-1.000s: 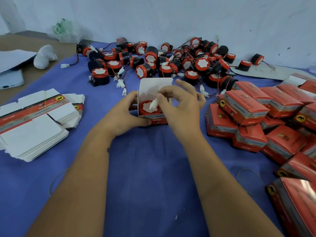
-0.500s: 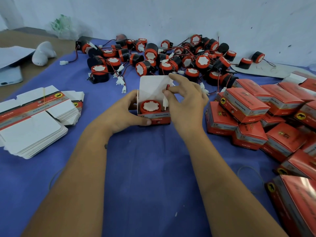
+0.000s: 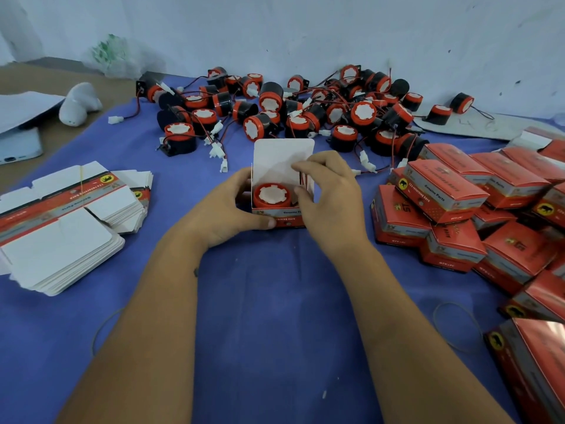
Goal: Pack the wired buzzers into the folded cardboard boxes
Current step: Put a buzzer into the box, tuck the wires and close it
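Buzzer (image 3: 272, 194) now sits fully down inside the open box (image 3: 282, 179) gripped by left hand (image 3: 224, 214); right hand (image 3: 328, 194) pinches its wire, connector tucked since a second ago—flap closing comes next.

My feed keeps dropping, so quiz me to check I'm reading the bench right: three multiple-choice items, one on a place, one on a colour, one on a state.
1. Where is the stack of flat unfolded boxes?
A. At the left of the cloth
B. Against the back wall
C. On top of the packed boxes

2. What colour is the cloth on the table?
A. Green
B. Blue
C. Yellow

3. What state is the box in the hands?
A. Sealed
B. Flattened
C. Open, with a buzzer inside

Answers:
1 A: the flat boxes lie at the left.
2 B: the cloth is blue.
3 C: the box has its lid flap up and a buzzer sits inside, with the left hand and right hand holding it.
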{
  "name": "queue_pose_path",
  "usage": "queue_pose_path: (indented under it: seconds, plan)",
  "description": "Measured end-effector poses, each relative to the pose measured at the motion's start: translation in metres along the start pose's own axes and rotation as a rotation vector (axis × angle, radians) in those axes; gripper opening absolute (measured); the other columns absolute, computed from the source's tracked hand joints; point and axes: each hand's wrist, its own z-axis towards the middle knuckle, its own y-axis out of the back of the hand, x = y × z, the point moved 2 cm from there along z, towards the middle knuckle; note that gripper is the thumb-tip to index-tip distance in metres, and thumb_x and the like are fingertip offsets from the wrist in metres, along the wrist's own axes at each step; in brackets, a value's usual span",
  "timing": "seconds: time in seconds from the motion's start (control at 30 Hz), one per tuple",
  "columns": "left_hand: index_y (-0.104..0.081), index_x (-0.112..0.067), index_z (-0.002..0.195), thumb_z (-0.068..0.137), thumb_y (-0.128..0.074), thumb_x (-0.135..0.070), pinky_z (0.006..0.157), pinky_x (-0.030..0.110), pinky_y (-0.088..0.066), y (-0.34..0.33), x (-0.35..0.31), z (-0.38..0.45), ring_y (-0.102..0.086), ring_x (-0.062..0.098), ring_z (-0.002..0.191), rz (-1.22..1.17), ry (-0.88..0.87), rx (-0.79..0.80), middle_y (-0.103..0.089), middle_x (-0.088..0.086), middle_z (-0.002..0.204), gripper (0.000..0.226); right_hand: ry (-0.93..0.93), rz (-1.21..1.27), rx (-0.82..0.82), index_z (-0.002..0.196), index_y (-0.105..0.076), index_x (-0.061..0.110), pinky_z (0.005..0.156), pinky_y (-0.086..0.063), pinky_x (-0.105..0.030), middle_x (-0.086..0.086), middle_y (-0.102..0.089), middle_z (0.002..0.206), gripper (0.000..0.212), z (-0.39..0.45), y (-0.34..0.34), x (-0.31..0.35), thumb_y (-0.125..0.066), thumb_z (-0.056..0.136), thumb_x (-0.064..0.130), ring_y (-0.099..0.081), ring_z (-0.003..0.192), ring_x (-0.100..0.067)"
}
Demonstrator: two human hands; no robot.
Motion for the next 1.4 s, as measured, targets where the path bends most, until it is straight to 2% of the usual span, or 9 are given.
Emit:
queue_pose_path:
  seconds: [0.1,0.37,0.5,0.67,0.83,0.93,1.07,1.17,1.4]
  plan:
    - [-0.048,-0.044,0.123,0.079,-0.079,-0.008,0.085,0.013,-0.049,0.001,0.0,0.001,-0.06,-0.002,0.108,-0.031,-0.003,0.033,-0.063,-0.012,0.123,0.064,-0.042,0.039,0.005,0.117,-0.066,0.002,0.091,-0.032,0.001,-0.003,-0.049,0.121,0.035,0.002,0.002,-0.001,-0.069,0.083,-0.003,-0.041,0.104,-0.003]
    - [-0.054,-0.029,0.132,0.092,-0.064,-0.018,0.097,0.023,-0.051,-0.006,-0.008,0.0,-0.061,0.001,0.111,-0.093,-0.045,0.011,-0.066,-0.01,0.123,0.043,-0.084,0.187,0.292,0.124,-0.067,0.025,0.106,-0.031,-0.019,0.009,-0.064,0.125,0.033,-0.01,-0.006,0.01,-0.052,0.095,0.035,-0.049,0.118,-0.006]
    - [-0.069,-0.022,0.119,0.099,-0.032,-0.025,0.099,0.032,-0.047,-0.009,-0.011,0.002,-0.064,0.014,0.114,-0.526,0.052,-0.024,-0.07,0.001,0.12,0.042,-0.206,0.198,0.416,0.144,-0.042,0.039,0.119,0.013,-0.034,0.024,-0.054,0.129,0.045,-0.012,-0.005,0.003,-0.036,0.1,0.045,-0.025,0.115,0.031]
    - [-0.063,-0.032,0.11,0.099,-0.052,-0.012,0.089,0.026,-0.053,-0.021,-0.009,0.007,-0.067,0.008,0.103,-0.215,0.048,-0.256,-0.072,-0.012,0.105,0.026,-0.436,0.569,0.174,0.129,-0.057,0.025,0.092,-0.049,-0.022,0.022,-0.065,0.11,0.03,-0.013,-0.006,-0.002,-0.05,0.1,0.018,-0.059,0.1,0.008]
    - [-0.065,-0.034,0.105,0.091,-0.063,-0.005,0.081,0.027,-0.054,-0.021,-0.013,0.011,-0.062,0.005,0.101,-0.057,-0.06,-0.451,-0.068,-0.012,0.107,0.033,-0.442,0.467,-0.091,0.127,-0.044,0.037,0.086,-0.048,-0.015,0.008,-0.037,0.125,0.057,-0.005,-0.006,-0.007,-0.071,0.086,0.009,-0.05,0.107,-0.004]
    - [-0.07,-0.033,0.091,0.089,-0.067,-0.004,0.082,0.03,-0.055,-0.015,-0.012,0.002,-0.064,0.012,0.1,-0.023,-0.116,-0.474,-0.07,-0.008,0.099,0.03,-0.37,0.462,0.059,0.117,-0.064,0.026,0.089,-0.046,-0.022,0.009,-0.05,0.125,0.035,-0.005,-0.005,-0.012,-0.059,0.092,0.001,-0.05,0.114,-0.002]
    - [-0.073,-0.023,0.109,0.096,-0.056,-0.006,0.092,0.022,-0.053,-0.001,-0.011,0.009,-0.062,0.016,0.117,-0.093,0.065,-0.23,-0.067,-0.004,0.123,0.027,-0.417,0.521,0.197,0.115,-0.069,0.005,0.091,-0.039,-0.003,-0.004,-0.057,0.135,0.056,-0.01,-0.001,-0.021,-0.032,0.085,-0.023,-0.048,0.125,-0.011]
    - [-0.057,-0.023,0.136,0.1,-0.051,-0.024,0.101,0.017,-0.039,0.008,-0.004,0.013,-0.045,0.007,0.134,-0.007,0.209,0.011,-0.049,-0.013,0.144,0.036,-0.447,0.646,0.323,0.113,-0.072,0.018,0.083,-0.041,0.0,0.011,-0.058,0.133,0.046,-0.01,0.008,-0.024,-0.042,0.089,-0.007,-0.049,0.116,0.005]
    - [-0.068,-0.027,0.121,0.086,-0.072,-0.022,0.091,0.006,-0.043,0.003,-0.007,-0.005,-0.048,-0.006,0.125,0.119,-0.082,-0.144,-0.055,-0.017,0.137,0.036,-0.274,0.337,0.302,0.123,-0.064,0.029,0.093,-0.038,-0.005,0.017,-0.055,0.132,0.039,-0.013,0.006,-0.025,-0.074,0.085,0.026,-0.05,0.11,0.005]
